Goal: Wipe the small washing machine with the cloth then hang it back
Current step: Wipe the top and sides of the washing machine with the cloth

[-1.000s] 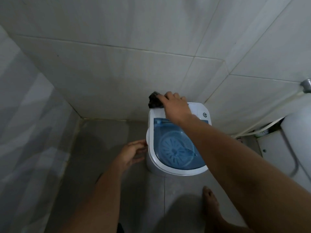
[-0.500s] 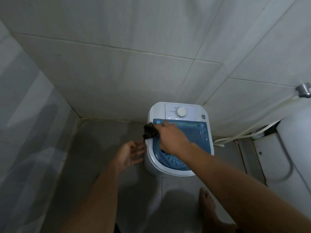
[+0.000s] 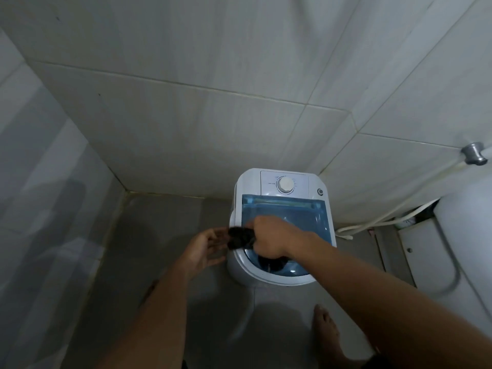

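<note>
A small white washing machine (image 3: 269, 179) with a blue see-through lid (image 3: 298, 211) and a white dial stands on the floor in the tiled corner. My right hand (image 3: 271, 239) grips a dark bunched cloth (image 3: 239, 238) at the machine's left rim, over the front of the lid. Just left of the machine, my left hand (image 3: 206, 249) is held palm up with relaxed fingers, its fingertips at the cloth. Whether they touch the cloth is unclear.
Tiled walls close in behind and on the left. A white toilet (image 3: 452, 262) stands at the right, with a white hose (image 3: 372, 222) along the wall and a metal fitting (image 3: 475, 153) above. My bare foot (image 3: 326, 331) is on the grey floor in front of the machine.
My right hand has dragged the cloth from the machine's back left corner forward along the left edge to the front. The left hand stayed beside the machine and now meets the cloth.
</note>
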